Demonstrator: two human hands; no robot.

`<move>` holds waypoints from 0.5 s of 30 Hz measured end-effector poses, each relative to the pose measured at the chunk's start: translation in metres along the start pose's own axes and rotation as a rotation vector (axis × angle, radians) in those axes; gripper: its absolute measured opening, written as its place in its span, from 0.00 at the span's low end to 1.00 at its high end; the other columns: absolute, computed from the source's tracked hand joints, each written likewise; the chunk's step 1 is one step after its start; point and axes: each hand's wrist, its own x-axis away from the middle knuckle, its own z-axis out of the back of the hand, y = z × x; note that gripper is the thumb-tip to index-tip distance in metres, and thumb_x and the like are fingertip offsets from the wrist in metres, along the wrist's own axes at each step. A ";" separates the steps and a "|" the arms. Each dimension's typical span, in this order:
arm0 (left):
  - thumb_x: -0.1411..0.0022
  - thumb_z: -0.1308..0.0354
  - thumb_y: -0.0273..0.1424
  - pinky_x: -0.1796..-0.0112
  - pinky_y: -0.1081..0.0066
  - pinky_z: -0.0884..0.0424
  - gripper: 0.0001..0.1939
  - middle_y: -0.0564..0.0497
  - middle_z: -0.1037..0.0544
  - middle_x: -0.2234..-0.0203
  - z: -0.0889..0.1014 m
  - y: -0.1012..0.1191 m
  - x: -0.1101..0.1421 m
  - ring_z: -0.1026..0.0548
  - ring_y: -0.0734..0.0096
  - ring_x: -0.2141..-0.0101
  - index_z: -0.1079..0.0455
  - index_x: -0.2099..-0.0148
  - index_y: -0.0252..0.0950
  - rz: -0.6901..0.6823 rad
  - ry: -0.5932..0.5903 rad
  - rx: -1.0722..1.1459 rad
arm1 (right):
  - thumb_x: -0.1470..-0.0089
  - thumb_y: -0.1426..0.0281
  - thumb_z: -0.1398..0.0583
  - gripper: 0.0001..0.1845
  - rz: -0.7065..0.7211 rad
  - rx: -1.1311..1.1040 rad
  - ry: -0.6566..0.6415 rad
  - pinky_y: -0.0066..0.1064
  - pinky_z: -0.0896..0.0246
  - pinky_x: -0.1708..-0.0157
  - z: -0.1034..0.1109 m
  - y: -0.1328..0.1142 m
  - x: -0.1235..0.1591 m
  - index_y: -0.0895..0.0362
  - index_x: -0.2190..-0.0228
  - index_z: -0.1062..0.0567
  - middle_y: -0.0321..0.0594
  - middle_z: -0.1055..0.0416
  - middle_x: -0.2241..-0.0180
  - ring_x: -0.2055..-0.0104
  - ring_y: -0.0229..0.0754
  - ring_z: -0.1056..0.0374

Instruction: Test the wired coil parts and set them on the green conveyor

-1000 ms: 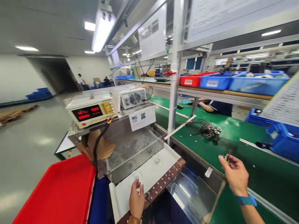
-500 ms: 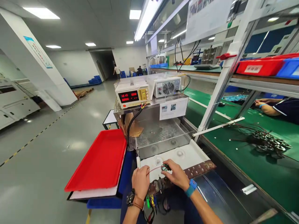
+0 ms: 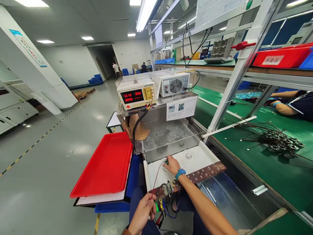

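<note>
- Our right hand (image 3: 173, 165) was closed in a pinch over the white tray (image 3: 201, 152), fingertips together on a small green-and-dark part (image 3: 166, 162).
- Our left hand (image 3: 144, 209) was nearer to us, below the tray's front edge, fingers curled in with thumb and forefinger nipping the thin lead (image 3: 155, 182); we could not tell whether the palm held anything more.
- Half a second earlier we had both hands side by side over the tray, the lead short and nearly level between them. Since then the right had gone farther from us and the left had dropped back, so the lead ran long and slanting.
- For the work, we judged, this meant the lead was spread out and its near end had come close to the brown studded strip (image 3: 204, 174) and the coloured clips (image 3: 160, 205) hanging under it.
- We saw the part by the left of two round clear fittings (image 3: 188, 156), mostly hidden by our fingers, too small to read in detail.
- Its lead looked dark near the part and red towards us, bowed slightly rather than taut.
- Similar-looking parts lay heaped, leads trailing, on the green bench (image 3: 276, 173) to our right.
- Red digits on the power supply (image 3: 136, 94) showed 12.13 and 0.00.
</note>
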 end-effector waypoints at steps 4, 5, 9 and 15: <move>0.53 0.40 0.53 0.85 0.80 0.48 0.27 0.57 0.29 0.83 -0.017 -0.009 0.009 0.34 0.81 0.87 0.37 0.63 0.36 0.115 -0.109 0.227 | 0.49 0.62 0.38 0.18 -0.033 0.080 -0.064 0.30 0.44 0.66 -0.016 -0.001 -0.010 0.58 0.60 0.34 0.46 0.28 0.60 0.61 0.46 0.30; 0.54 0.39 0.54 0.86 0.80 0.47 0.27 0.56 0.28 0.83 -0.021 -0.010 0.010 0.33 0.80 0.87 0.37 0.64 0.36 0.147 -0.146 0.254 | 0.50 0.62 0.38 0.19 -0.043 0.099 -0.078 0.30 0.44 0.66 -0.019 0.000 -0.011 0.58 0.59 0.34 0.47 0.28 0.59 0.61 0.46 0.30; 0.54 0.41 0.57 0.86 0.81 0.43 0.29 0.53 0.25 0.81 -0.035 -0.008 0.010 0.27 0.76 0.84 0.37 0.67 0.35 0.214 -0.286 0.281 | 0.52 0.60 0.37 0.23 -0.062 0.152 -0.120 0.32 0.42 0.66 -0.024 0.001 -0.013 0.60 0.57 0.33 0.49 0.28 0.59 0.59 0.50 0.30; 0.51 0.42 0.55 0.87 0.81 0.45 0.27 0.52 0.25 0.80 -0.052 0.016 -0.007 0.32 0.82 0.86 0.36 0.69 0.34 0.083 -0.235 0.219 | 0.53 0.58 0.37 0.26 -0.068 0.124 -0.166 0.31 0.42 0.66 -0.024 0.003 -0.016 0.59 0.56 0.33 0.49 0.26 0.60 0.59 0.50 0.29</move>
